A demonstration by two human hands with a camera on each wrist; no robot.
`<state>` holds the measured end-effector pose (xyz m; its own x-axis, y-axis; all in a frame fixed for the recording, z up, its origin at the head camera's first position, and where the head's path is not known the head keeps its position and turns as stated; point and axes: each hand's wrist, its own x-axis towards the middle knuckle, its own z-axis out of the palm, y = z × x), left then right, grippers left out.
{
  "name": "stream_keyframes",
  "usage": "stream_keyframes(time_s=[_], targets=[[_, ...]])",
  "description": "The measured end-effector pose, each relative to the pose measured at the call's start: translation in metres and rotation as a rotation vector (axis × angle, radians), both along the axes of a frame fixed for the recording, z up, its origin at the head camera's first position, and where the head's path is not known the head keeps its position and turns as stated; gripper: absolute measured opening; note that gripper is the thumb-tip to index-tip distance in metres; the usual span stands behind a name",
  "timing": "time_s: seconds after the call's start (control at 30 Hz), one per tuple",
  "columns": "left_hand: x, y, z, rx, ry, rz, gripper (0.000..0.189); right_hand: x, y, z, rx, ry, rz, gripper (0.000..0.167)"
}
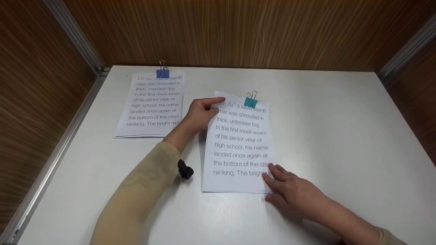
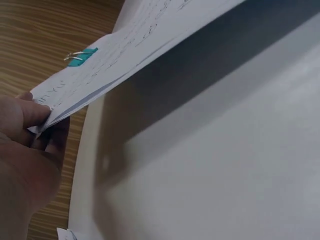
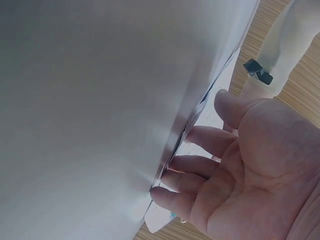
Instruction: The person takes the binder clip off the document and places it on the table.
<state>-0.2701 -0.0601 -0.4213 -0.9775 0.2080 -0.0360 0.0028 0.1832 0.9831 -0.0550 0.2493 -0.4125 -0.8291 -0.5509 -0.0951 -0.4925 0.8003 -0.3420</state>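
A stack of printed sheets (image 1: 238, 185) is in front of me, its top edge held by a teal binder clip (image 1: 251, 102). My left hand (image 1: 202, 114) pinches the stack's upper left corner between thumb and fingers. In the left wrist view, the sheets (image 2: 125, 55) slope up from that hand, and a broad dark shadow falls beneath them. At the lower right edge, my right hand (image 1: 296, 192) touches the paper with loosely extended fingers. The right wrist view shows its fingertips (image 3: 162, 194) along the sheets' side edge, the palm facing the camera.
A second stack of printed sheets (image 1: 150, 131) lies at the back left, with a blue binder clip (image 1: 162, 74) at its top. Both rest areas belong to a white table (image 1: 340, 143), bounded by wood-grain panels (image 1: 238, 34). A small black device (image 1: 185, 169) is at the left sleeve.
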Motion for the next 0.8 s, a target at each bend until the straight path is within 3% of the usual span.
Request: stream_keyframes(time_s=[0.2, 0.37, 0.63, 0.8], targets=[[0.005, 0.005, 0.008, -0.008, 0.037, 0.007, 0.045, -0.003, 0.004, 0.002, 0.009, -0.046, -0.014, 0.063], [0.013, 0.009, 0.015, 0.011, 0.049, 0.02, 0.047, -0.017, 0.01, 0.017, -0.027, -0.018, -0.081, 0.061], [0.025, 0.009, 0.022, 0.036, 0.113, 0.035, 0.045, -0.076, 0.022, 0.063, -0.319, 0.198, -0.297, 0.051], [0.034, 0.011, 0.025, 0.085, 0.128, 0.002, 0.044, -0.117, 0.028, 0.085, -0.478, 0.17, -0.395, 0.046]])
